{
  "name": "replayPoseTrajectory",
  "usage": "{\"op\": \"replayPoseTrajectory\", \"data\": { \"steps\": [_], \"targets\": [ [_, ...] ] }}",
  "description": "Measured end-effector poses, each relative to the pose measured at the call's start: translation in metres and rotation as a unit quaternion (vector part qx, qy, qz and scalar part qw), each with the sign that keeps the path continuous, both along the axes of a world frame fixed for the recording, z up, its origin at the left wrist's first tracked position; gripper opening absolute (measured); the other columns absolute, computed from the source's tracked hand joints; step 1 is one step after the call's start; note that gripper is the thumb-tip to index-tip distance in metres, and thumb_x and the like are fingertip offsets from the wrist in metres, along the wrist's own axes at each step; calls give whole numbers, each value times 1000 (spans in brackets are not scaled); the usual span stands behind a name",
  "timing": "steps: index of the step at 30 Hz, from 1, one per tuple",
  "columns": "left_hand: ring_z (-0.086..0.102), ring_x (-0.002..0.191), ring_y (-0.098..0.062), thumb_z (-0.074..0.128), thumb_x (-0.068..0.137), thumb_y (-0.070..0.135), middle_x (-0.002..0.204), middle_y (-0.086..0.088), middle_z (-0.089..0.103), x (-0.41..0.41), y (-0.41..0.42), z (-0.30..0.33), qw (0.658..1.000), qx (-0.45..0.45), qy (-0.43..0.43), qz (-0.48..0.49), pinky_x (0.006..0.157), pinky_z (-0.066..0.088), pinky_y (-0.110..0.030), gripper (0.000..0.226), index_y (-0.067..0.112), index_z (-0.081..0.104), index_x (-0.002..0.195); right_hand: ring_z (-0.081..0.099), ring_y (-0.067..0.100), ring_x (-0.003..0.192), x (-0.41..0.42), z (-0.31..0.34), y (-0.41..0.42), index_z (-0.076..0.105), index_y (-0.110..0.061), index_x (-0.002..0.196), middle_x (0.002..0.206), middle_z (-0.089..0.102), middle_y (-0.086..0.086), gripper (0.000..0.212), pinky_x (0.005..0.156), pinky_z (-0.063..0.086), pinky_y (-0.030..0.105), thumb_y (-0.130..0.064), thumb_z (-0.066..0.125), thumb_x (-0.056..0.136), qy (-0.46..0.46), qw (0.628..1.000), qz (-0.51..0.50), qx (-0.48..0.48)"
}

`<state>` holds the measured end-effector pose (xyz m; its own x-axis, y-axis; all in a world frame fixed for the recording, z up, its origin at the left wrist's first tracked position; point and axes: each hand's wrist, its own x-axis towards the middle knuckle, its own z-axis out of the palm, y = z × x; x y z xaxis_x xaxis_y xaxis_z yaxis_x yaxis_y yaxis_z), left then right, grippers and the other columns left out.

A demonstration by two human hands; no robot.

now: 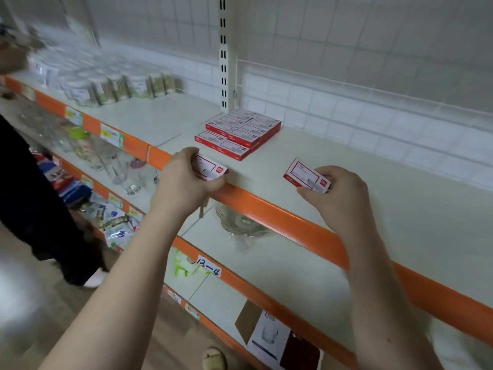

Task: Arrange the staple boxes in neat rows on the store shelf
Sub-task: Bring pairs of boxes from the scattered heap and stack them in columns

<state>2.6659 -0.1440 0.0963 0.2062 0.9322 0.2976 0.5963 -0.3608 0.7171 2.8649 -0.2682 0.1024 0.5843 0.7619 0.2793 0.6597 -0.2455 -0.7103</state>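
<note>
Several red-and-white staple boxes (240, 130) lie flat in tight rows on the white store shelf (373, 182), near the slotted upright post. My left hand (186, 180) grips one staple box (210, 166) at the shelf's orange front edge, just in front of the rows. My right hand (338, 198) pinches a second staple box (304, 174) by its near end, low over the shelf to the right of the rows; whether this box touches the shelf is unclear.
Blurred jars (112, 84) stand at the shelf's far left. The lower shelves hold drinking glasses (125, 174), a glass dish (240, 222), packets and a boxed item (269, 340). A person in dark clothing (32, 188) stands at the left. A wire grid backs the shelf.
</note>
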Motion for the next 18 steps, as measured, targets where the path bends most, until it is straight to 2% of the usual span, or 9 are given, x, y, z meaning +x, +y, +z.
{"op": "replayPoseTrajectory", "data": {
  "steps": [3, 8, 12, 18],
  "targets": [
    [50, 106, -18, 77, 68, 31, 119, -8, 54, 0, 46, 5, 999, 11, 30, 4, 77, 31, -18, 69, 10, 49, 128, 59, 11, 81, 3, 7, 46, 64, -14, 105, 104, 69, 1, 34, 60, 40, 11, -24, 76, 75, 0, 1000, 0, 0],
    [49, 117, -18, 78, 67, 32, 126, -4, 52, 8, 109, 7, 999, 12, 47, -10, 90, 34, -22, 80, 16, 41, 136, 57, 8, 75, 0, 15, 102, 65, -16, 101, 101, 70, -1, 28, 54, 36, 7, -25, 75, 76, -14, 1000, -10, -6],
    [50, 116, -17, 78, 66, 38, 124, -2, 54, 15, 139, -1, 999, 6, 47, -11, 90, 35, -21, 80, 19, 42, 135, 54, 5, 77, -8, 16, 126, 65, -15, 102, 106, 69, -2, 29, 50, 31, 5, -26, 74, 77, -22, 999, 0, -27],
    [51, 113, -21, 79, 64, 44, 118, -5, 56, 30, 165, -7, 998, -27, 51, -35, 91, 38, -27, 82, 22, 42, 135, 54, 7, 78, -10, 14, 142, 65, -16, 103, 105, 69, -2, 30, 55, 34, 6, -26, 75, 76, -30, 997, -20, -63]
  ]
}}
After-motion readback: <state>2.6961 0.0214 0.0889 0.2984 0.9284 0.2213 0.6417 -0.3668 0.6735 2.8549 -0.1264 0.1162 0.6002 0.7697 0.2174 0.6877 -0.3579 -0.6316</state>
